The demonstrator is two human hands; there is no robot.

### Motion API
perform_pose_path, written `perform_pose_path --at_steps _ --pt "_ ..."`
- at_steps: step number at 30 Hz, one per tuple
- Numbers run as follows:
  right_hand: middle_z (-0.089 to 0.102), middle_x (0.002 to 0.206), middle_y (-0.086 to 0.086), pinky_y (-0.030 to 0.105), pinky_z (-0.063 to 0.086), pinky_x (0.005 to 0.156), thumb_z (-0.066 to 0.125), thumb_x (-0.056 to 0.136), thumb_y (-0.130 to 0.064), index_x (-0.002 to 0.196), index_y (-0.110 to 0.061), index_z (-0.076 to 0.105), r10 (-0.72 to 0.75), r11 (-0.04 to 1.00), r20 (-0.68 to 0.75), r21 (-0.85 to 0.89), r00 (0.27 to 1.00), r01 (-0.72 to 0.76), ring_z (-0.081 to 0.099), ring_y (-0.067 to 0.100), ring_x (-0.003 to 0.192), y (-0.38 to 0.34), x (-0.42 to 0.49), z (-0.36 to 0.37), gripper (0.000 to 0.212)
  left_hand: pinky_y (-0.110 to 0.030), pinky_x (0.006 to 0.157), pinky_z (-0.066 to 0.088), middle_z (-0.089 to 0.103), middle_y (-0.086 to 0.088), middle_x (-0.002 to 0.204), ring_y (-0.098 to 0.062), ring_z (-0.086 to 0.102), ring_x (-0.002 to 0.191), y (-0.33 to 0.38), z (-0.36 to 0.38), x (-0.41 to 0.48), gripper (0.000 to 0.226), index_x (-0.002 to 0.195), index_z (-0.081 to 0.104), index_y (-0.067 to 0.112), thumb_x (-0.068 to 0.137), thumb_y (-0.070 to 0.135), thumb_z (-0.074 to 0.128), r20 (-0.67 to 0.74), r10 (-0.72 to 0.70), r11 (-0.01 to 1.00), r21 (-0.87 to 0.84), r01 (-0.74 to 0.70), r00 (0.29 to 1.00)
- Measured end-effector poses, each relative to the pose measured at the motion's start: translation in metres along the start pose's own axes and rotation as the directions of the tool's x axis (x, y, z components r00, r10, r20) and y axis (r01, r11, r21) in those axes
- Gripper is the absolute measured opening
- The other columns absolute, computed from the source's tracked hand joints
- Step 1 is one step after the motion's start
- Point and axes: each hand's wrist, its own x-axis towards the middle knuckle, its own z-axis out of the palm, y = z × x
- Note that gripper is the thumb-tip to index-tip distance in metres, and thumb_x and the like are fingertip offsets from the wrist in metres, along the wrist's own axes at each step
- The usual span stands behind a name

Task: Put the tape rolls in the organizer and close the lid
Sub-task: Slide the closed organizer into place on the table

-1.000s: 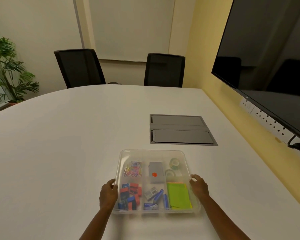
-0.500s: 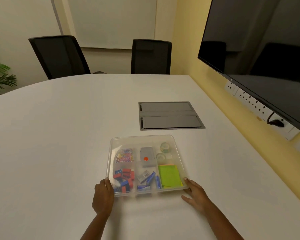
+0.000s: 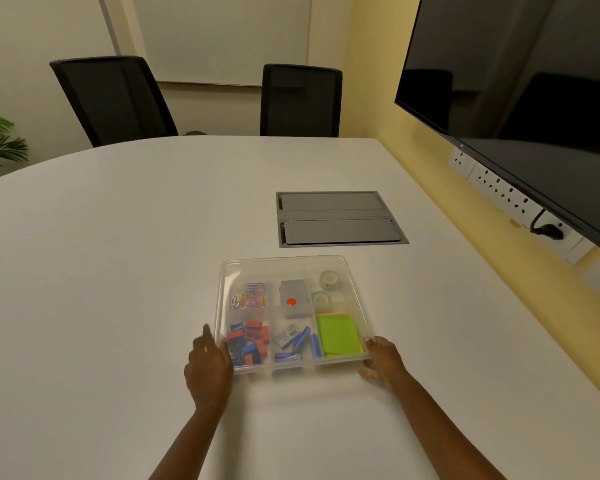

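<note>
The clear plastic organizer [image 3: 355, 296] lies flat on the white table [image 3: 118, 271], and a translucent lid covers its compartments. Two clear tape rolls, one [image 3: 329, 278] behind the other [image 3: 321, 298], sit in the far right compartment. My left hand [image 3: 208, 367] rests against the near left corner, thumb lifted and fingers apart. At the near right corner is my right hand [image 3: 383, 362], its thumb on the rim and its fingers spread on the table. Neither hand encloses anything.
Other compartments hold coloured paper clips [image 3: 249, 295], a grey box with a red dot [image 3: 293, 296], red and blue clips [image 3: 248, 341], and green sticky notes [image 3: 336, 334]. A grey cable hatch [image 3: 336, 218] lies just beyond. Two black chairs stand at the far edge, and a screen [image 3: 520, 81] hangs on the right wall.
Both hands slid from the organizer's sides back to its near corners. My left thumb has since lifted off the rim. The organizer stays where it was.
</note>
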Motion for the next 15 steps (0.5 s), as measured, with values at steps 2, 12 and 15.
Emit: perform_pose_path --at_steps 2,12,15 --pt "0.053 0.120 0.024 0.046 0.049 0.084 0.040 0.100 -0.016 0.126 0.002 0.046 -0.135 0.960 -0.091 -0.260 0.987 0.107 0.053 0.034 0.105 0.001 -0.003 0.006 0.032 -0.049 0.099 0.044 0.045 -0.020 0.140 -0.038 0.050 0.123 -0.003 0.000 0.002 0.053 0.139 0.029 0.003 0.094 0.028 0.043 0.042 0.109 0.993 0.043 -0.111 0.993" --pt "0.074 0.109 0.012 0.046 0.056 0.084 0.033 0.101 -0.026 0.102 -0.008 0.074 -0.611 0.148 0.248 -0.897 0.752 0.416 0.071 0.025 0.100 0.026 -0.054 0.078 0.045 -0.047 0.119 0.009 0.006 -0.010 0.158 -0.026 0.006 0.146 -0.006 0.001 0.004 0.101 0.146 0.002 0.009 0.071 0.073 -0.018 0.178 0.159 0.946 0.252 -0.201 0.971" --pt "0.074 0.111 0.002 0.043 0.058 0.083 -0.012 0.098 -0.033 0.105 -0.015 0.073 -0.599 0.099 0.234 -0.927 0.766 0.361 0.070 0.018 0.103 0.030 -0.057 0.086 0.088 -0.047 0.119 0.004 0.006 -0.008 0.158 -0.024 0.004 0.147 -0.006 0.003 0.003 0.133 0.146 0.001 0.009 0.040 0.078 -0.039 0.160 0.164 0.924 0.320 -0.208 0.973"
